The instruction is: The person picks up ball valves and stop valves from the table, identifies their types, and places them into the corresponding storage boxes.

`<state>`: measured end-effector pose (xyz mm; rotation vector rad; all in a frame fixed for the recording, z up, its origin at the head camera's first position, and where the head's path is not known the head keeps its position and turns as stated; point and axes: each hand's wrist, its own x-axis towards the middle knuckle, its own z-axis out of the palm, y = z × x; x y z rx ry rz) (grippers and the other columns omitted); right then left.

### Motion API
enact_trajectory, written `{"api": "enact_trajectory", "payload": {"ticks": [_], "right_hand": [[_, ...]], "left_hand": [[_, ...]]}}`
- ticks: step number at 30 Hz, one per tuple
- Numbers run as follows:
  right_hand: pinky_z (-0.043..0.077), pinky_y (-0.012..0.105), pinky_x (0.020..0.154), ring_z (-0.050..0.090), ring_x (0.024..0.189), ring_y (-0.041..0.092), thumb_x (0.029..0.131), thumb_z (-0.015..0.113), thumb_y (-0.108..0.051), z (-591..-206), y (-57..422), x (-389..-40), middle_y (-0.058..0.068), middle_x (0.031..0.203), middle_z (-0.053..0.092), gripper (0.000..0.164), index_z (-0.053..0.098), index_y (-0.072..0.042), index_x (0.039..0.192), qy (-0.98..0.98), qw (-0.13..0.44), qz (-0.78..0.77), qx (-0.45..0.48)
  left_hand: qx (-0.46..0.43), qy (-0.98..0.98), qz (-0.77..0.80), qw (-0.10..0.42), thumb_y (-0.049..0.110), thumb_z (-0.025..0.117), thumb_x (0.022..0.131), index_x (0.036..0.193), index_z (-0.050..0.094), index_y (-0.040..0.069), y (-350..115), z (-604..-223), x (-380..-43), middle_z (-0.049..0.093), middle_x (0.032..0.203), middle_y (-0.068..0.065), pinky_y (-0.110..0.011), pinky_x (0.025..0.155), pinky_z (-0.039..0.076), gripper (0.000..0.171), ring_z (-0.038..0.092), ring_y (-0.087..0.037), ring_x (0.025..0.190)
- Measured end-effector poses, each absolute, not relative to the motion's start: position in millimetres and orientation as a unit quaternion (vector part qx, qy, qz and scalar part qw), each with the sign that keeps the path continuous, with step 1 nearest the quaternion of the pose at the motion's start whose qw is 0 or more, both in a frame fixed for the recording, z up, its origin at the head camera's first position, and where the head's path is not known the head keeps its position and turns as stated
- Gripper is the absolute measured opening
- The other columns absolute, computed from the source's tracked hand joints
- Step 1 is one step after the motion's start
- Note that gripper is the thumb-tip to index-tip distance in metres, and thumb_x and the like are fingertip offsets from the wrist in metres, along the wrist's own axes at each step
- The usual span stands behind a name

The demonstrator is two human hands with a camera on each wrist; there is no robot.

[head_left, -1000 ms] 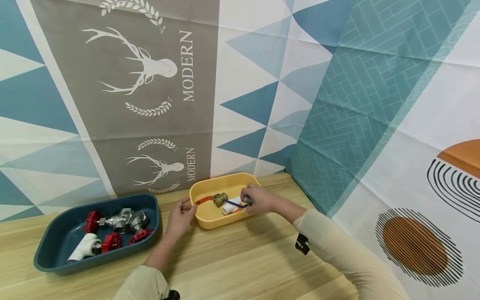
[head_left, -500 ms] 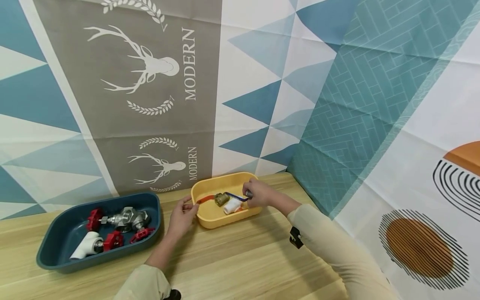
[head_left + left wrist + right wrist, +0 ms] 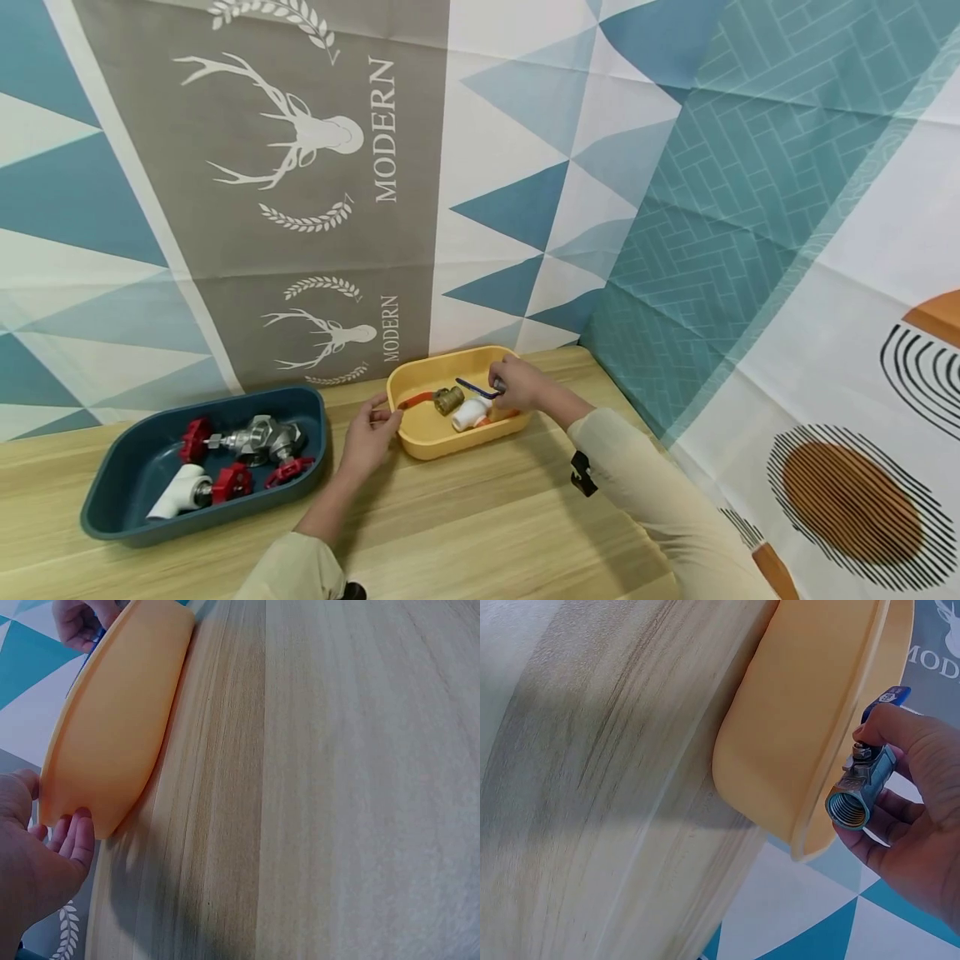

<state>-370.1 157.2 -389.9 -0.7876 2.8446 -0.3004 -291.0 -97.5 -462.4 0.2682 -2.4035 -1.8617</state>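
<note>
My right hand (image 3: 519,382) grips a metal ball valve (image 3: 861,784) with a blue lever (image 3: 476,388), above the right part of a yellow tray (image 3: 429,452). In the right wrist view the valve's threaded opening faces the camera, and the thumb lies by the lever's base. My left hand (image 3: 369,435) holds the tray's left end, thumb at the rim and fingers against the outer wall (image 3: 120,727). Inside the tray lie a brass ball valve (image 3: 448,401) with a red lever (image 3: 417,400) and a white plastic fitting (image 3: 471,413). An orange piece beside the fitting is partly hidden.
To the left stands a dark blue tray (image 3: 206,518). It holds metal valves (image 3: 262,437) with red handwheels and a white tee fitting (image 3: 180,490). Patterned cloth (image 3: 510,200) hangs behind the wooden table (image 3: 465,525) and along its right side.
The blue lever has swung up, from lying over the white fitting to pointing up-left above it. The left hand stays on the tray. The head view has shifted slightly.
</note>
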Motion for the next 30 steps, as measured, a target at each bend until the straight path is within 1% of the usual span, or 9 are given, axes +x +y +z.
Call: {"api": "enact_trajectory", "payload": {"ticks": [8,14,21,25,30], "right_hand": [[0.042,0.029,0.068,0.046,0.077,0.018,0.081,0.068,-0.013,-397,153,-378,0.007,0.098,0.048,0.021,0.059,-0.01,0.1,0.959,0.083,-0.114,-0.246],[0.043,0.03,0.066,0.046,0.075,0.018,0.078,0.068,-0.012,-401,150,-383,0.008,0.096,0.05,0.02,0.059,-0.008,0.095,0.959,0.076,-0.116,-0.246],[0.041,0.03,0.068,0.045,0.08,0.018,0.08,0.068,-0.011,-408,146,-387,0.008,0.101,0.049,0.023,0.06,-0.009,0.102,0.966,0.084,-0.114,-0.216],[0.042,0.03,0.068,0.045,0.08,0.018,0.081,0.068,-0.011,-411,144,-389,0.008,0.102,0.049,0.022,0.059,-0.01,0.101,0.968,0.081,-0.112,-0.208],[0.045,0.031,0.072,0.047,0.083,0.018,0.082,0.069,-0.014,-414,144,-392,0.008,0.102,0.051,0.023,0.059,-0.009,0.102,0.97,0.074,-0.11,-0.204]], "left_hand": [[0.087,-0.785,-0.611,0.049,0.016,0.057,0.092,0.136,0.041,0.0,-97,-462,-291,0.054,0.103,-0.016,-0.017,0.061,0.046,0.049,0.052,-0.008,0.078],[0.086,-0.787,-0.609,0.054,0.016,0.058,0.092,0.135,0.042,0.0,-97,-464,-292,0.055,0.103,-0.016,-0.016,0.062,0.046,0.049,0.053,-0.01,0.079],[0.082,-0.787,-0.608,0.054,0.016,0.057,0.093,0.136,0.041,-0.001,-97,-465,-292,0.054,0.104,-0.017,-0.015,0.064,0.046,0.049,0.054,-0.011,0.082],[0.082,-0.789,-0.607,0.051,0.016,0.057,0.093,0.136,0.041,0.0,-97,-464,-291,0.055,0.105,-0.017,-0.016,0.064,0.046,0.049,0.055,-0.011,0.083],[0.083,-0.79,-0.605,0.052,0.017,0.057,0.093,0.135,0.042,0.001,-98,-464,-291,0.056,0.105,-0.017,-0.016,0.064,0.046,0.048,0.055,-0.01,0.082]]}}
